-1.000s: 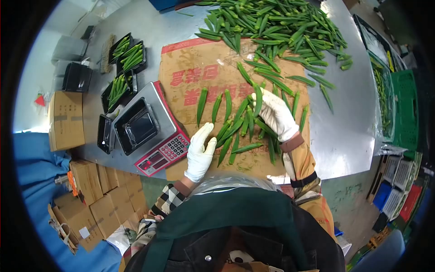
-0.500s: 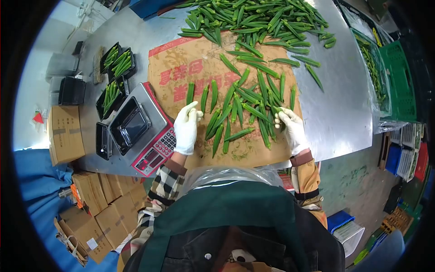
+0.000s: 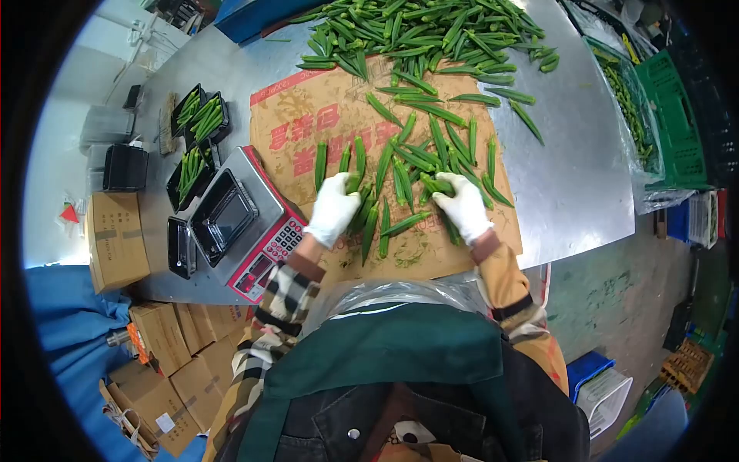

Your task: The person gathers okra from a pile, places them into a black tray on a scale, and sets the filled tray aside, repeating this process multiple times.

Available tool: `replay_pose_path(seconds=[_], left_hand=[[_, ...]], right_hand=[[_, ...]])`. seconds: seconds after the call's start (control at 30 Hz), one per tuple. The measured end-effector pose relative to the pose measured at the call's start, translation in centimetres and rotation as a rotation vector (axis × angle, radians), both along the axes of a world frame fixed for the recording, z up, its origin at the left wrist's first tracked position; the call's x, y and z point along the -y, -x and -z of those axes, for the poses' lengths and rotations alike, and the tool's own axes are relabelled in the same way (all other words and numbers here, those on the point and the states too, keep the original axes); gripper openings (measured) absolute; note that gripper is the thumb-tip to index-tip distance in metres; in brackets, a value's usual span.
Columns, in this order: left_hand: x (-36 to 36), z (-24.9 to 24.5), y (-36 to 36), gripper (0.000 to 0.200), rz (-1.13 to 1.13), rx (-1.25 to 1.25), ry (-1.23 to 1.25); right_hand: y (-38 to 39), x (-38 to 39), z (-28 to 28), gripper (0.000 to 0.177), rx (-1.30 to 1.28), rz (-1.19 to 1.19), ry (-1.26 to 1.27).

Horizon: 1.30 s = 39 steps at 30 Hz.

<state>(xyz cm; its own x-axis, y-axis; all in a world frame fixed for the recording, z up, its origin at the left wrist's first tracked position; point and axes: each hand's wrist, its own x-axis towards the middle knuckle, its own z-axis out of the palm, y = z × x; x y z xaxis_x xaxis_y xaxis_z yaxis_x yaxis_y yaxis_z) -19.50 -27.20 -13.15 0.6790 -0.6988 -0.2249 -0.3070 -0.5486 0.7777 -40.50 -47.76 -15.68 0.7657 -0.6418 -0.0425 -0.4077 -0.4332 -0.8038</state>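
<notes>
Both my hands wear white gloves over a flattened cardboard sheet [image 3: 292, 115] strewn with green okra pods [image 3: 402, 181]. My left hand [image 3: 334, 209] is at the left side of the loose pods, its thumb and fingers closed around the lower end of an okra pod [image 3: 353, 183]. A few pods stand in a row just beyond it. On the right, my right hand [image 3: 463, 206] pinches another okra pod [image 3: 437, 185] between thumb and fingers, above the scattered group. Its fingertips are partly covered by the pods.
A large okra heap [image 3: 423, 35] lies at the table's far side. To the left, a digital scale [image 3: 265, 246] carries a black tray [image 3: 223, 215]; okra-filled trays [image 3: 206, 119] stand beyond. A green crate [image 3: 666, 115] is at the right, cardboard boxes [image 3: 115, 239] at the left.
My left hand has moved right and inward, its fingers now at an okra pod. My right hand has moved left over the scattered pods, and a pod now shows in its fingers.
</notes>
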Motion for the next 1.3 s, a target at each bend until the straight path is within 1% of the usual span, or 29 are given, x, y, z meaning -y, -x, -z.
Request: replay_pose_path(seconds=[0.03,0.1,0.13,0.23,0.27,0.3,0.37,0.4,0.5,0.53,0.57,0.6,0.63,0.67,0.7,0.77,0.83,0.9,0.93,0.97,1.0,1.03,1.07,1.1,1.13,1.17,1.2,1.23,1.3], left_hand=[[-0.9,-1.8,-0.5,0.033,0.001,-0.136,-0.036],[-3.0,-1.9,-0.4,0.026,-0.093,-0.300,-0.041],[-3.9,-1.9,0.2,0.023,-0.140,-0.382,-0.042],[-4.1,0.2,4.8,0.022,-0.032,-0.093,-0.043],[-3.8,0.5,6.3,0.027,0.077,0.263,-0.135],[-3.4,0.9,7.7,0.031,0.102,0.334,-0.210],[-2.7,2.6,9.2,0.035,0.197,0.505,-0.405],[-2.5,2.5,9.5,0.037,0.223,0.514,-0.435],[-3.3,1.3,8.6,0.038,0.181,0.320,-0.306],[-3.4,0.5,8.1,0.042,0.100,0.196,-0.277],[-3.8,-0.1,7.4,0.046,0.040,0.126,-0.282],[-4.5,0.2,6.5,0.043,-0.036,-0.091,-0.192],[-4.3,-0.9,5.8,0.041,-0.111,-0.309,-0.102],[-4.4,-2.3,5.2,0.032,-0.145,-0.496,-0.122],[-4.2,-2.7,5.1,0.022,-0.199,-0.656,-0.026],[-2.8,-3.3,5.7,0.020,-0.091,-0.493,-0.154],[-0.5,-3.6,8.1,0.023,0.040,-0.095,-0.112],[1.4,-1.7,10.2,0.024,0.255,0.299,-0.052],[2.2,0.0,10.7,0.024,0.394,0.458,-0.117],[2.7,1.5,10.9,0.025,0.531,0.617,-0.183],[2.8,1.6,10.7,0.025,0.530,0.580,-0.179],[2.7,1.5,10.5,0.026,0.525,0.542,-0.178],[2.5,1.6,10.4,0.026,0.523,0.501,-0.179],[2.2,0.3,10.3,0.026,0.390,0.366,-0.133],[1.9,-2.3,10.0,0.026,0.258,0.231,-0.090],[1.6,-4.4,9.5,0.026,0.124,0.097,-0.048],[1.0,-5.5,8.5,0.032,0.049,0.025,-0.023],[0.4,-5.3,7.7,0.039,-0.022,0.046,0.116],[-1.0,-3.6,6.5,0.045,-0.121,-0.023,0.039]], right_hand=[[1.2,0.5,-0.5,0.040,0.119,0.038,-0.298],[3.4,1.0,-3.1,0.041,0.157,0.137,-0.407],[4.4,0.9,-2.5,0.038,0.139,0.219,-0.457],[5.3,-1.8,-1.9,0.033,-0.007,0.193,-0.182],[5.7,-2.9,0.6,0.035,-0.021,0.078,0.194],[5.5,-4.2,0.9,0.046,-0.140,0.036,0.291],[4.5,-6.3,0.7,0.050,-0.408,-0.007,0.495],[4.6,-6.3,1.3,0.057,-0.421,-0.052,0.544],[6.1,-5.3,1.9,0.057,-0.282,-0.019,0.288],[6.5,-4.9,0.7,0.051,-0.245,0.024,0.055],[7.3,-4.1,0.3,0.048,-0.221,0.027,-0.088],[8.5,-3.1,0.1,0.045,-0.196,0.031,-0.231],[9.1,-2.4,-0.9,0.042,-0.172,0.036,-0.374],[9.6,-1.7,-2.0,0.037,-0.189,0.102,-0.460],[9.8,-1.4,-1.4,0.033,-0.042,0.204,-0.576],[9.1,-0.7,-0.2,0.030,-0.048,0.301,-0.282],[6.7,-1.1,-0.2,0.034,-0.141,0.285,0.044],[4.9,-2.1,1.4,0.035,-0.179,0.241,0.341],[4.7,-2.3,2.3,0.034,-0.292,0.147,0.308],[4.8,-2.6,4.2,0.029,-0.370,0.133,0.405],[5.0,-2.9,3.7,0.031,-0.384,0.113,0.332],[5.2,-3.0,2.3,0.033,-0.399,0.087,0.258],[5.5,-2.8,-1.1,0.036,-0.458,0.041,0.118],[5.9,-2.6,-3.8,0.040,-0.515,-0.003,-0.025],[7.7,-1.9,-3.7,0.050,-0.417,-0.019,-0.094],[9.6,-1.1,-1.9,0.053,-0.236,0.000,-0.120],[9.4,-0.8,-4.8,0.052,-0.244,0.096,-0.177],[9.1,-0.2,-7.6,0.052,-0.252,0.191,-0.232],[9.4,2.0,-4.2,0.047,-0.134,0.317,-0.246]])
